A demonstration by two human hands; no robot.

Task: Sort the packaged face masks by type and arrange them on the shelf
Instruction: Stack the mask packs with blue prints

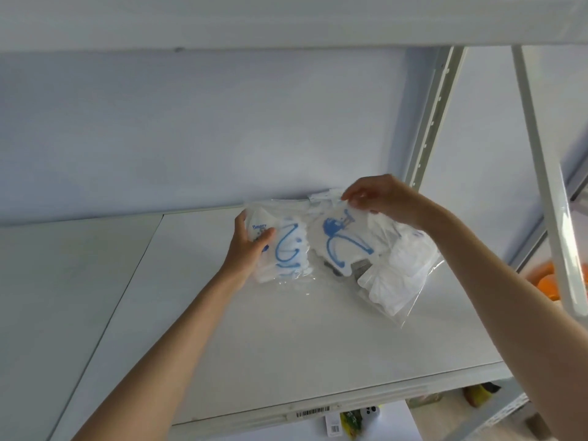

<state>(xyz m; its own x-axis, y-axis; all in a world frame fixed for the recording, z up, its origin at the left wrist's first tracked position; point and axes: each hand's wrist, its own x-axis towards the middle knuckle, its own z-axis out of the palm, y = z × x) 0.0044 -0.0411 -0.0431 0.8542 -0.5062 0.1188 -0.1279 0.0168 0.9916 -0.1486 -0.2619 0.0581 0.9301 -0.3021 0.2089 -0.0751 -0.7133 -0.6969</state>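
Note:
Several clear plastic packs of white face masks lie near the back of a white shelf (254, 338). My left hand (248, 246) grips the left pack (286, 249), which holds white masks with blue ear loops and blue print. My right hand (381, 198) pinches the top edge of the middle pack (340, 240), also white masks with blue loops. A third pack (397, 278) of plain white masks lies to the right, partly under my right forearm. More packaging shows behind the middle pack against the wall.
White metal shelf uprights (436, 116) and a slanted post (547, 186) stand at the right. Another shelf board runs overhead. An orange object (547, 281) sits behind the post. Below the shelf's front edge, with its barcode label (313, 411), small packaged goods show.

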